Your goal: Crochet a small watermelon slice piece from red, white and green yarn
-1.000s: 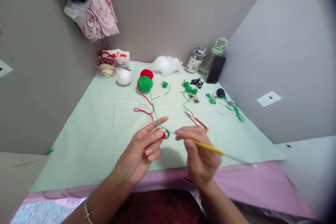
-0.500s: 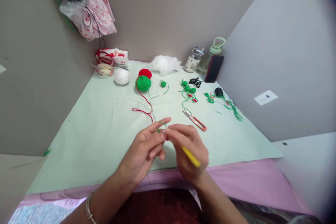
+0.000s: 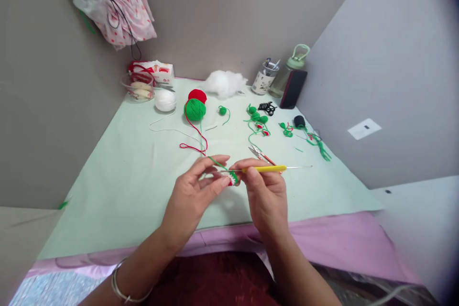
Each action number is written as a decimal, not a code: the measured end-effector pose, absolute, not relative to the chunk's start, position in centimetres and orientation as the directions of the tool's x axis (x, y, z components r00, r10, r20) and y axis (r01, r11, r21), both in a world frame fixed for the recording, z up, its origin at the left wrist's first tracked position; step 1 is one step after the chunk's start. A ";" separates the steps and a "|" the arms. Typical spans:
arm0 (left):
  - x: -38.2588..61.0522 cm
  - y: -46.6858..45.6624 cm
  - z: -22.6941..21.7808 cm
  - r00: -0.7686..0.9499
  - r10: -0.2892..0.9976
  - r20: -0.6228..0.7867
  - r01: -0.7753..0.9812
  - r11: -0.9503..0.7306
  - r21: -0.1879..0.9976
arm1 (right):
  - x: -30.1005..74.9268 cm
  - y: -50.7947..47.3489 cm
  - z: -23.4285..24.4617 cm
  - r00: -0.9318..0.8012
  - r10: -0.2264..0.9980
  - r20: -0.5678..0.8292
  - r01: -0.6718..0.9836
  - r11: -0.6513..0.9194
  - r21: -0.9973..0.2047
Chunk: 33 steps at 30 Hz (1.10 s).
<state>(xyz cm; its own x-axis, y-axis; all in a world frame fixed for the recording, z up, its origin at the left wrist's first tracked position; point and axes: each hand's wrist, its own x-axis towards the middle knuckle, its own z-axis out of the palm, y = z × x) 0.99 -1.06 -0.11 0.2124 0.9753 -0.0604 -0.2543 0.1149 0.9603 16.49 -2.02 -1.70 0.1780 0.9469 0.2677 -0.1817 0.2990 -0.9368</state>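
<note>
Crochet hook [image 3: 267,169] sits pinched between thumb and fingers of my right hand [image 3: 267,196], its long axis crosswise, the working end pointing left at the small crocheted piece [image 3: 234,178]. My left hand [image 3: 189,194] grips that piece closely, just left of my right fingertips. Green yarn [image 3: 218,163] slants in from my left forefinger; the green ball [image 3: 194,110] rests beyond.

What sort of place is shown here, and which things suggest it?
Probably a handicraft corner, with a table set against walls. The green yarn ball, the white fluff and the yellow-handled hook in the right hand suggest this.
</note>
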 end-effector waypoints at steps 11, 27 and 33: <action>0.8 -0.8 0.4 0.174 0.983 -0.050 -0.092 0.067 0.993 | 16.7 -2.0 -1.9 0.210 0.936 0.283 -0.198 0.324 -0.925; 1.2 -1.0 0.2 0.178 0.980 -0.094 -0.155 0.123 0.980 | 16.1 -2.5 -1.4 0.285 0.837 0.467 0.115 0.454 -0.884; 1.6 -0.8 -0.3 0.310 0.926 -0.214 -0.391 0.329 0.860 | 15.9 -2.9 -1.4 0.263 0.792 0.551 0.215 0.508 -0.834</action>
